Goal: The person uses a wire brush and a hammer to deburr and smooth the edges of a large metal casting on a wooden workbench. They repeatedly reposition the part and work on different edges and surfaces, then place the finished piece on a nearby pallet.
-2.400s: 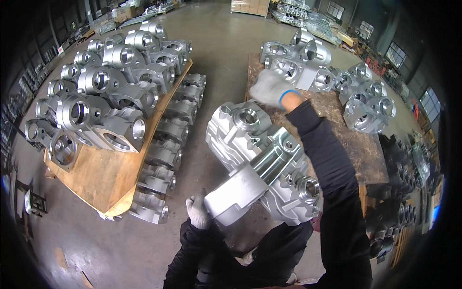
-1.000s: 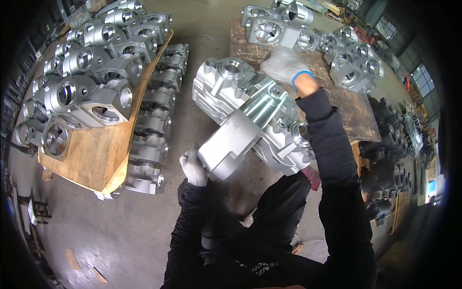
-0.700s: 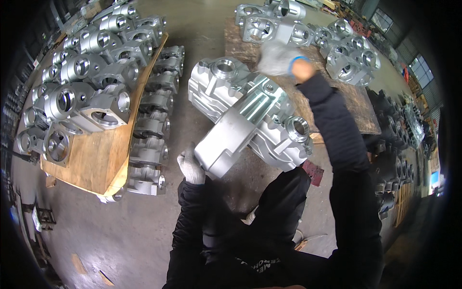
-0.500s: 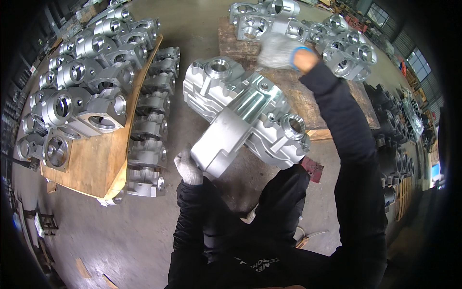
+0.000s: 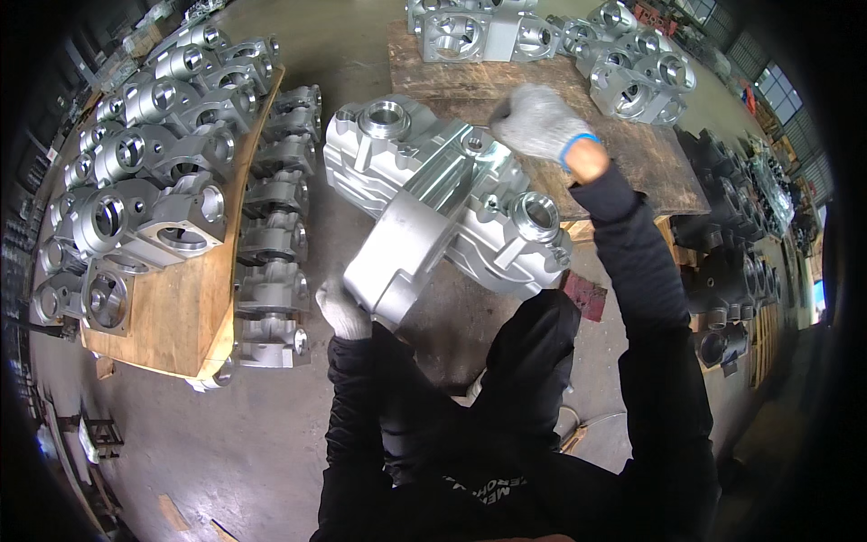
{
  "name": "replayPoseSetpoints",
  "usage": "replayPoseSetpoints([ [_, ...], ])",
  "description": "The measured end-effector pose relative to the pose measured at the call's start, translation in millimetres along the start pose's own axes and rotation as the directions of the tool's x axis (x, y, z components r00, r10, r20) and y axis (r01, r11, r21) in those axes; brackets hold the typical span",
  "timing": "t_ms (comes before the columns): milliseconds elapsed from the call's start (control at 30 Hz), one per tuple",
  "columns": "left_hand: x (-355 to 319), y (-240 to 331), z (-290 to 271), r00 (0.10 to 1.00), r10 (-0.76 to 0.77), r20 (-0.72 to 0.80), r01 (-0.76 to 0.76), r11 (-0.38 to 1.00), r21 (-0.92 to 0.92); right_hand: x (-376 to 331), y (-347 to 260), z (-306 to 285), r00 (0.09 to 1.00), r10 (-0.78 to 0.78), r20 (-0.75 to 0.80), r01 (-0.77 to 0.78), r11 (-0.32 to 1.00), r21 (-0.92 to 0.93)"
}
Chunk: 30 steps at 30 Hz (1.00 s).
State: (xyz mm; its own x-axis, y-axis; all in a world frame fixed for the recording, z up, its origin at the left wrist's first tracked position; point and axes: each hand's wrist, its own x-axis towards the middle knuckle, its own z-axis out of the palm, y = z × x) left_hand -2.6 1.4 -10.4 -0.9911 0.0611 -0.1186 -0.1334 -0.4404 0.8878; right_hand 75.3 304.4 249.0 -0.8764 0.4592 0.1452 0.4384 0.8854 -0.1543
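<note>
A large silver cast-metal housing (image 5: 402,257), roughly cross-shaped with round bored openings, lies tilted in front of me at the near edge of the wooden table (image 5: 623,176). My left hand (image 5: 343,309), in a grey knit glove, is closed against its near left corner; part of the fingers is hidden behind the casting. Above the tabletop, just beyond the housing's far end, is my right hand (image 5: 540,125) in a grey glove with a blue cuff. Its fingers are curled in, and whatever they may hold is hidden.
At left, a wooden board (image 5: 172,312) carries several silver housings (image 5: 149,135), with a row of similar castings (image 5: 274,239) beside it. More castings (image 5: 483,36) stand at the table's far side. Dark cast parts (image 5: 727,271) are stacked at right. A reddish piece (image 5: 585,296) lies near my knee.
My right hand has come slightly nearer to me over the table, and its blur has lessened. My left hand stays at the housing's corner. The whole view has shifted a little.
</note>
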Motion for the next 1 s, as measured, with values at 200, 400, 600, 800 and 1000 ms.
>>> replayPoseSetpoints([
  [200,5.0,-10.1,-3.5,0.999,0.008,-0.051,-0.01,0.999,-0.035,-35.0,2.1,2.5,0.993,0.112,-0.029,-0.105,0.979,0.176],
  [400,7.3,-4.0,-4.4,0.99,-0.139,0.002,0.135,0.961,-0.24,-62.8,6.1,10.8,0.971,0.162,-0.175,-0.124,0.971,0.206],
  [600,6.6,-4.5,-4.3,0.999,-0.032,0.018,0.034,0.995,-0.091,-72.1,13.5,3.5,0.988,0.124,-0.092,-0.114,0.988,0.105],
  [800,16.2,-15.1,-17.3,0.995,-0.084,0.062,0.095,0.972,-0.216,-83.3,23.2,6.9,0.985,0.083,-0.148,-0.048,0.973,0.227],
  [1000,22.3,-26.2,-33.8,0.985,0.045,0.165,-0.073,0.983,0.17,-101.7,50.6,18.4,0.974,0.137,-0.181,-0.061,0.925,0.375],
])
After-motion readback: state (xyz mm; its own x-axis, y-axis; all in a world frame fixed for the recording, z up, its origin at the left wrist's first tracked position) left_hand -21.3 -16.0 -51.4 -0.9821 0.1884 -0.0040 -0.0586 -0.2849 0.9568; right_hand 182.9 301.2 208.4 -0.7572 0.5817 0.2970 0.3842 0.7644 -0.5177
